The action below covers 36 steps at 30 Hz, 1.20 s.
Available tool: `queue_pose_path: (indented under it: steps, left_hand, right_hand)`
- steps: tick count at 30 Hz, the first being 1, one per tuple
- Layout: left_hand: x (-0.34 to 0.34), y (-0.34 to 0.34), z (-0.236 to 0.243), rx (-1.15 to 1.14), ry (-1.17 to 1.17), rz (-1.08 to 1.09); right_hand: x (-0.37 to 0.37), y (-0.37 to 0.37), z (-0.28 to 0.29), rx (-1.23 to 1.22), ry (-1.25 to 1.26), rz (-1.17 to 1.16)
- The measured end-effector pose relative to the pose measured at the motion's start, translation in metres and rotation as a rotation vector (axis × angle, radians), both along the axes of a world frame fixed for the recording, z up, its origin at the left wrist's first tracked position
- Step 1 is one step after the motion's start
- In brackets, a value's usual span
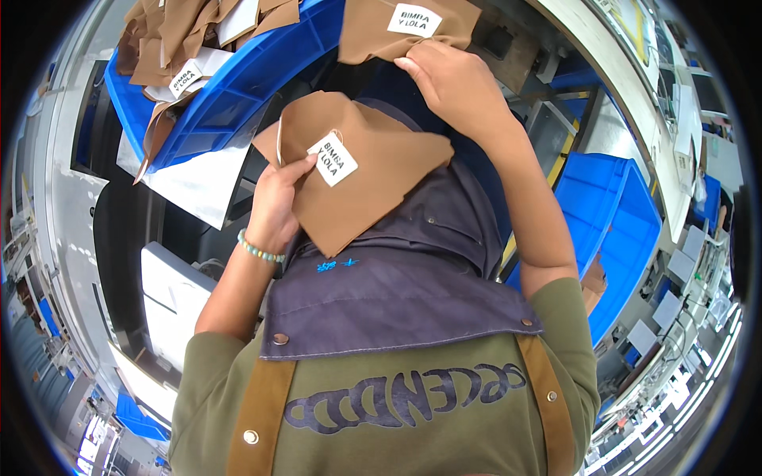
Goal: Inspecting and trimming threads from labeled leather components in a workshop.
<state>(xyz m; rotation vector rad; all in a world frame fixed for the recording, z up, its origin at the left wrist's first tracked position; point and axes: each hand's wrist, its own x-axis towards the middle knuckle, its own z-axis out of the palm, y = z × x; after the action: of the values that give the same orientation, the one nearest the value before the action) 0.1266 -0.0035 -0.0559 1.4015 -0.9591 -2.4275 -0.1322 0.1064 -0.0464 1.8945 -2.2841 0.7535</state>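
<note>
Fingers (300, 169) of our left hand (274, 202) pinch a brown sheet (373, 170), centre; our right hand (444, 77) grasps a second sheet (369, 36), top. Handling both seems our step; moving either needs steadiness.

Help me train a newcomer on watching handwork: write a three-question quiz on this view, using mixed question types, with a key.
1. Multiple choice: The left hand holds a brown piece. What does its thumb touch?
A) a metal snap
B) a white label
C) a zip

2. True or false: The right hand holds a pair of scissors.

3. Open: What shows in the blue bin at the upper left?

Key:
1. B.
2. False: it grips the edge of a second brown piece, also labelled.
3. A heap of brown pieces, with at least one white label showing.
</note>
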Motion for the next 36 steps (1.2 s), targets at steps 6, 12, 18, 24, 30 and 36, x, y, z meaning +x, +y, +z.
queue_pose_path:
  steps: [6, 12, 18, 24, 30, 36]
  left_hand:
    - [-0.038, 0.006, -0.028, 0.296, 0.346, 0.316]
    - [-0.048, 0.026, -0.008, -0.013, 0.768, 0.385]
    - [-0.034, 0.025, -0.026, -0.123, 0.314, 0.108]
    - [-0.011, 0.025, -0.002, -0.183, 0.121, -0.202]
    - [0.023, -0.021, 0.001, -0.377, 0.013, -0.209]
    - [0.022, -0.031, 0.008, -0.393, 0.041, -0.36]
  right_hand:
    - [0.068, 0.015, 0.026, -0.027, -0.545, 0.255]
    - [0.105, 0.033, 0.008, 0.243, -0.757, 0.199]
    - [0.071, 0.019, 0.035, 0.381, -1.285, 0.526]
    - [0.026, -0.028, -0.004, -0.055, -0.933, 0.335]
    - [-0.001, -0.031, -0.011, 0.415, -0.328, 0.385]
    - [-0.015, -0.032, -0.022, 0.19, 0.086, 0.342]
